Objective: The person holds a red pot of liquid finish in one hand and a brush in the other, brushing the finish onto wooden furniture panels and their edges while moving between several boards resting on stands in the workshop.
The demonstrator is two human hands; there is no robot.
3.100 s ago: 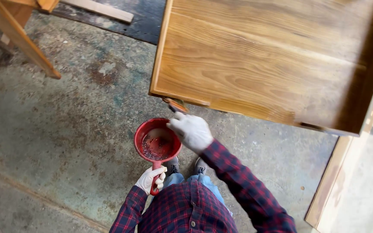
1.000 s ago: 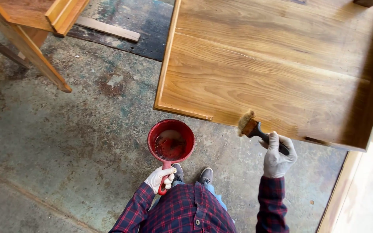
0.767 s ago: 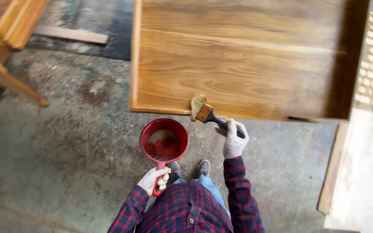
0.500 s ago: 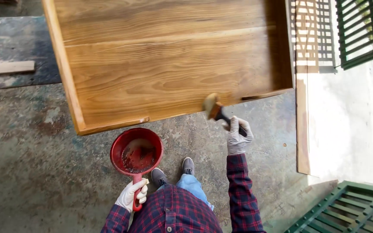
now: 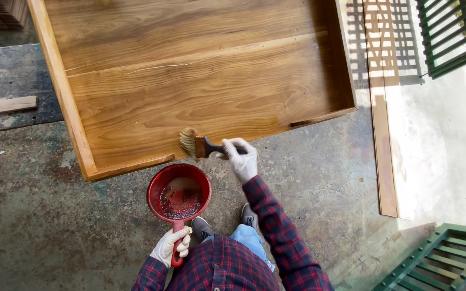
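Observation:
My right hand [image 5: 239, 158], in a white glove, grips a paintbrush [image 5: 198, 145] by its dark handle. Its pale bristles lie on the near edge of a large wooden panel [image 5: 200, 81] with raised side rails. My left hand [image 5: 171, 245], also gloved, holds the handle of a red scoop-shaped pot [image 5: 179, 192] with dark reddish liquid in it. The pot hangs just below the panel's near edge, left of the brush.
The concrete floor [image 5: 55, 226] is stained and worn. A loose wooden strip [image 5: 4, 106] lies at the left. A long board [image 5: 383, 124] lies on the floor at the right, and green slatted shutters [image 5: 449, 258] stand at the lower right and upper right.
The view has swung so the panel's right end shows. My right hand has carried the brush leftwards along the panel's near edge. The pot stays in my left hand.

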